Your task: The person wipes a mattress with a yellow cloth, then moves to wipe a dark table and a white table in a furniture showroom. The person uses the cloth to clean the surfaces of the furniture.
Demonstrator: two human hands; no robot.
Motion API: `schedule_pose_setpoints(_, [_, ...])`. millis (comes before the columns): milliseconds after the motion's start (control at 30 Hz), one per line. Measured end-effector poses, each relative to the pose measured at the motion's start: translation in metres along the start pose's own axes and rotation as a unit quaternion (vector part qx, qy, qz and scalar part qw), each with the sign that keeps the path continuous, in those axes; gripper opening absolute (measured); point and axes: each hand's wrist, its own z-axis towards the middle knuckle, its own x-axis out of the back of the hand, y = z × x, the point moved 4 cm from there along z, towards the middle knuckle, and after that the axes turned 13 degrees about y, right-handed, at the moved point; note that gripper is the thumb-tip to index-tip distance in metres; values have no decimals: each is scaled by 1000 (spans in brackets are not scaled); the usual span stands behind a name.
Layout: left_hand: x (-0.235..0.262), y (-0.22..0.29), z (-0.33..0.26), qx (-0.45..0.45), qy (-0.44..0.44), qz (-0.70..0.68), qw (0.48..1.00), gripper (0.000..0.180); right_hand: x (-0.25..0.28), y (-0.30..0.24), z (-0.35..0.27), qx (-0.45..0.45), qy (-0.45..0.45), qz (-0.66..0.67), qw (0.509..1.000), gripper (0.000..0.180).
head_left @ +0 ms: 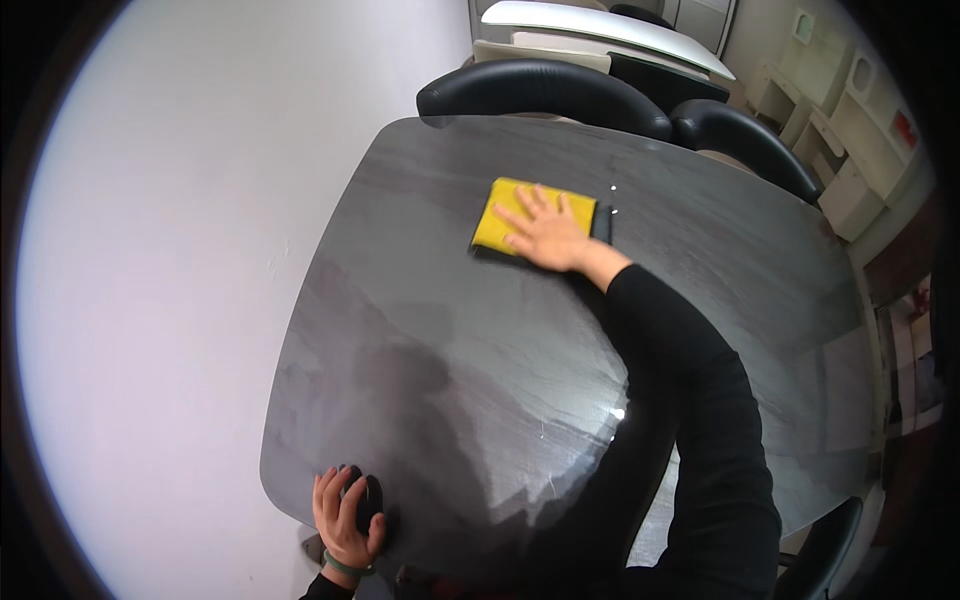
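Observation:
My right hand (pixel 550 234) lies flat, fingers spread, on a folded yellow cloth (pixel 490 232) toward the far side of a dark grey, stone-patterned table (pixel 400 290). The palm covers the cloth's lower right part. My right arm, in a black sleeve, reaches across the tabletop. At the near left corner, my left hand (pixel 345 515) rests on the table's edge with its fingers stretched apart and a green band (pixel 350 567) round the wrist. A dark patch beside its fingers looks like shadow or reflection.
Black padded chairs (pixel 545 88) stand along the far edge, and another chair (pixel 825 550) is at the near right. A white wall (pixel 170 300) runs close on the left. Behind the chairs is a white-topped table (pixel 600 32). Pale furniture (pixel 855 190) lines the right.

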Motion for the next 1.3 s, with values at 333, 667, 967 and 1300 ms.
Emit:
schedule_pose_setpoints(333, [2, 3, -4, -16, 38, -6, 999, 44, 56, -184, -191, 242, -30, 107, 964, 60])
schedule_pose_setpoints(667, [3, 3, -7, -35, 66, -18, 997, 44, 80, -223, -267, 236, -81, 158, 955, 59])
schedule_pose_setpoints(967, [7, 2, -12, -25, 110, -39, 993, 59, 63, -265, -207, 166, -15, 127, 978, 62])
schedule_pose_setpoints(1300, [8, -4, -18, -30, 180, -32, 983, 66, 37, -364, -108, 293, 8, 186, 938, 63])
